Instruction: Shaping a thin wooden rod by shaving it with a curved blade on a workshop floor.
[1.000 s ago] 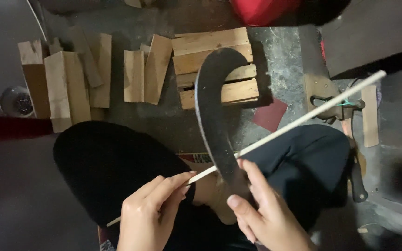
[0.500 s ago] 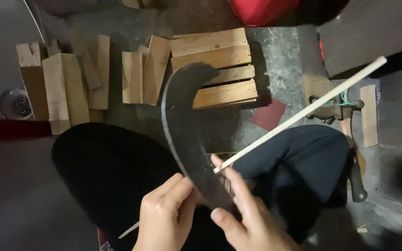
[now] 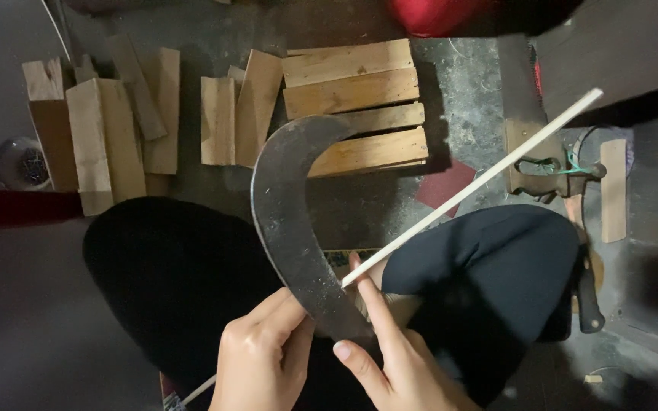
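Your left hand is gripping the thin pale wooden stick with curled fingers, while your right hand is grasping the dark curved metal sickle blade, index finger extended.

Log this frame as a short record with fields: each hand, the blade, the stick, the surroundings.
left hand: grips the near end of the thin pale stick, beside the blade
right hand: grip on the curved dark blade, index finger along its side
blade: sickle-shaped, tip curling away over the wooden blocks
stick: runs up and right from under the blade
lap: black trousers, knees apart
floor: grey concrete, wood scraps
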